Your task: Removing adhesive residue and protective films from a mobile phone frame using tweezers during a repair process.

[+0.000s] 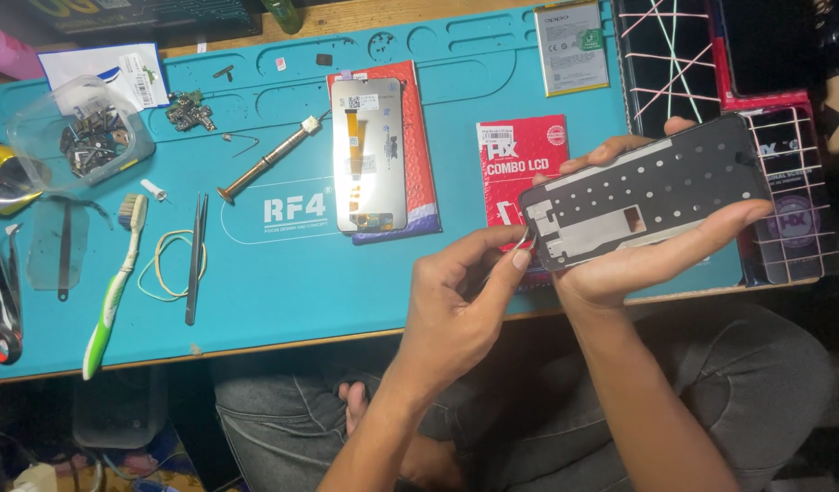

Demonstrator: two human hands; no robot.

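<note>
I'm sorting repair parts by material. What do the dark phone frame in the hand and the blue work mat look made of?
Dark rectangular phone frame: likely matte black plastic with a grey metal-looking plate dotted with holes. Blue work mat: probably silicone rubber, judging by its dull surface and moulded recesses.

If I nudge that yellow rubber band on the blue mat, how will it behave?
The yellow rubber band would probably flop and change shape, since it lies as a thin, slack, uneven loop. It looks very light, so it should slide easily on the blue mat. It may snag the tweezers lying along its edge.
</note>
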